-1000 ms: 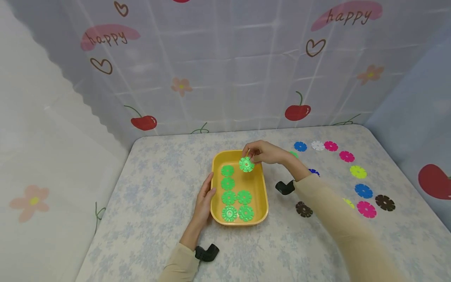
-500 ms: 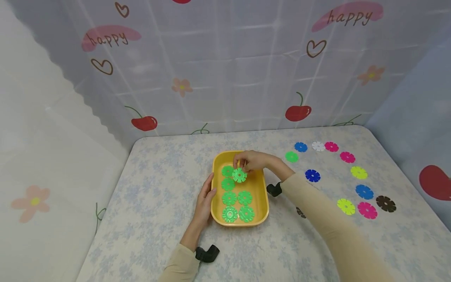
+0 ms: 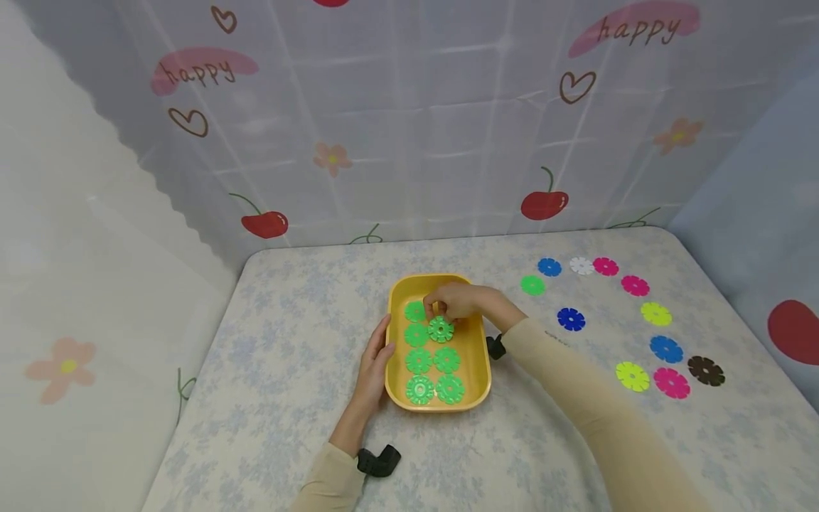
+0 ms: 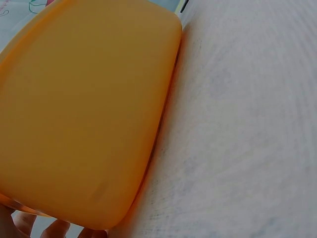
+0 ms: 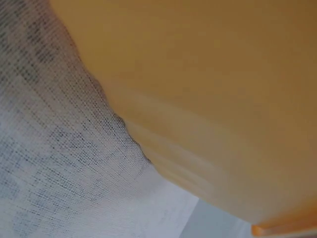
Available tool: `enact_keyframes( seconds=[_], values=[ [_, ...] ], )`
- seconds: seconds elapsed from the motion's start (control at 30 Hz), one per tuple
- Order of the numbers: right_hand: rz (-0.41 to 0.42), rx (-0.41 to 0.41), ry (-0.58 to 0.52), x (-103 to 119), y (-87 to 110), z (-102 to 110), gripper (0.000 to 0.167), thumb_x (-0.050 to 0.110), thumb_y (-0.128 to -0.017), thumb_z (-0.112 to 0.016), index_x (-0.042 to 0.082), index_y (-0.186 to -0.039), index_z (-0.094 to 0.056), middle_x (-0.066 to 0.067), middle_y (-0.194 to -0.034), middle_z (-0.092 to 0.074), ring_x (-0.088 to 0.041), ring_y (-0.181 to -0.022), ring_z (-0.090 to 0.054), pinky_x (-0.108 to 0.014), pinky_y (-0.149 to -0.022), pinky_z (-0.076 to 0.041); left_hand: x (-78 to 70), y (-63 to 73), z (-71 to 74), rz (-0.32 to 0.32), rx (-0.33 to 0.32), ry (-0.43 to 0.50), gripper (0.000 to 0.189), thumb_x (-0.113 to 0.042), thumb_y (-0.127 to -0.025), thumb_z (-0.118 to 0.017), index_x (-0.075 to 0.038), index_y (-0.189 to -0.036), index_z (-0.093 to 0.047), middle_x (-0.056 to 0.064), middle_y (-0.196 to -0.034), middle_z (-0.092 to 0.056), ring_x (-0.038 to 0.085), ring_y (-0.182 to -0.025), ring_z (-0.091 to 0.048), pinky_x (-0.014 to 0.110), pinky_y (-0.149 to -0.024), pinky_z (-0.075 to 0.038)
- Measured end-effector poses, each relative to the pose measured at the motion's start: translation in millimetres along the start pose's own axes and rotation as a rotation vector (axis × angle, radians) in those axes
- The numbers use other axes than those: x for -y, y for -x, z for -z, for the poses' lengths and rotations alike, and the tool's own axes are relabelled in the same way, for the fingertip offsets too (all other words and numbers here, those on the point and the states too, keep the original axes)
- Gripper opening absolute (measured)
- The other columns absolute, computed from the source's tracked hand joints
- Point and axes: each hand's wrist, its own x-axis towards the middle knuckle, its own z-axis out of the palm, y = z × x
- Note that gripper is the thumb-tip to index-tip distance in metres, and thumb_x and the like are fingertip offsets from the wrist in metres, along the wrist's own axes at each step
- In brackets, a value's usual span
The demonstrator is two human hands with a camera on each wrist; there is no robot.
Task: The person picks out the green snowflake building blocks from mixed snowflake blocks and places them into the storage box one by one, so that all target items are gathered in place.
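A yellow plastic tray (image 3: 476, 377) lies on the table with several green notched snowflake discs (image 3: 419, 361) laid flat in two columns inside. My left hand (image 3: 373, 370) grips its left side, thumb over the rim and fingers along the outer wall; in the left wrist view some fingers (image 4: 55, 229) show at the tray wall (image 4: 89, 114). Reaching in over the right rim, my right hand (image 3: 457, 300) pinches another green disc (image 3: 441, 329) low in the tray, above the right column. The right wrist view holds mostly the tray's outer wall (image 5: 208, 89); the fingers are hidden there.
Right of the tray, loose discs lie scattered: a green one (image 3: 532, 285), a dark blue one (image 3: 571, 319), a yellow one (image 3: 633, 377), a brown one (image 3: 707, 371) and several others. A printed curtain (image 3: 435, 142) hangs behind the table (image 3: 307, 320).
My right hand has brought the green disc from the tray's far right part down and nearer, to the spot above the right column. My left hand keeps its grip on the tray.
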Motion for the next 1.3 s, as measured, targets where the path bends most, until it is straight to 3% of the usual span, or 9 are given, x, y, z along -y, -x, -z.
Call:
enact_keyframes(
  seconds=[0.1,0.23,0.43,0.63,0.87,1.1,1.3],
  values=[
    [-0.009,0.011,0.01,0.7,1.0,-0.1,0.036,-0.014,-0.089,-0.049,0.015,-0.105,-0.065,0.001,-0.061,-0.042,-0.012,-0.052,-0.038,-0.023,-0.054,-0.036,-0.1,-0.3,-0.4,-0.002,-0.001,0.001,0.053,-0.018,-0.107,-0.035,-0.024,-0.158,-0.021,-0.001,-0.165,-0.01,0.021,-0.152,-0.012,0.037,-0.119,-0.025],
    [0.0,0.019,0.042,2.0,2.2,-0.7,0.034,-0.014,-0.088,-0.051,0.013,-0.103,-0.065,0.001,-0.062,-0.044,-0.012,-0.054,-0.041,-0.022,-0.054,-0.039,0.2,-0.1,0.2,0.002,-0.002,-0.012,0.052,-0.019,-0.107,-0.035,-0.024,-0.157,-0.021,-0.001,-0.165,-0.01,0.02,-0.152,-0.011,0.025,-0.116,-0.027],
    [-0.017,0.008,0.066,1.5,0.0,-3.5,0.035,-0.016,-0.086,-0.049,0.012,-0.101,-0.064,0.0,-0.068,-0.047,-0.012,-0.055,-0.043,-0.022,-0.054,-0.04,0.1,0.2,0.2,0.006,-0.006,-0.012,0.052,-0.02,-0.107,-0.035,-0.025,-0.157,-0.022,-0.001,-0.165,-0.011,0.021,-0.152,-0.012,0.027,-0.116,-0.027],
    [-0.04,-0.003,0.116,0.9,-1.9,-6.6,0.036,-0.017,-0.086,-0.048,0.015,-0.097,-0.061,-0.001,-0.072,-0.048,-0.013,-0.056,-0.043,-0.022,-0.054,-0.039,0.0,0.4,-0.4,0.007,-0.007,-0.018,0.052,-0.021,-0.107,-0.036,-0.026,-0.157,-0.022,-0.001,-0.165,-0.011,0.019,-0.152,-0.013,0.018,-0.112,-0.03],
    [-0.071,0.001,0.164,2.8,-2.1,-7.8,0.033,-0.015,-0.089,-0.05,0.016,-0.096,-0.06,0.0,-0.073,-0.045,-0.013,-0.058,-0.042,-0.021,-0.054,-0.038,0.1,0.6,-0.4,0.012,-0.012,-0.024,0.052,-0.025,-0.107,-0.037,-0.027,-0.157,-0.022,-0.001,-0.165,-0.011,0.02,-0.152,-0.013,0.023,-0.114,-0.028],
    [-0.085,0.004,0.209,3.7,-2.5,-9.7,0.032,-0.014,-0.09,-0.051,0.016,-0.097,-0.06,0.001,-0.074,-0.045,-0.013,-0.061,-0.041,-0.022,-0.056,-0.037,0.2,1.2,0.4,0.006,0.001,-0.02,0.052,-0.026,-0.107,-0.036,-0.025,-0.157,-0.02,-0.001,-0.165,-0.01,0.021,-0.152,-0.013,0.019,-0.112,-0.029],
    [-0.092,-0.001,0.217,3.0,-2.3,-10.8,0.032,-0.014,-0.09,-0.051,0.015,-0.099,-0.06,0.001,-0.073,-0.047,-0.014,-0.061,-0.043,-0.022,-0.057,-0.038,0.5,1.3,0.6,0.01,0.006,-0.027,0.052,-0.027,-0.107,-0.036,-0.026,-0.157,-0.02,-0.001,-0.165,-0.01,0.019,-0.152,-0.011,0.026,-0.117,-0.025]
  ],
)
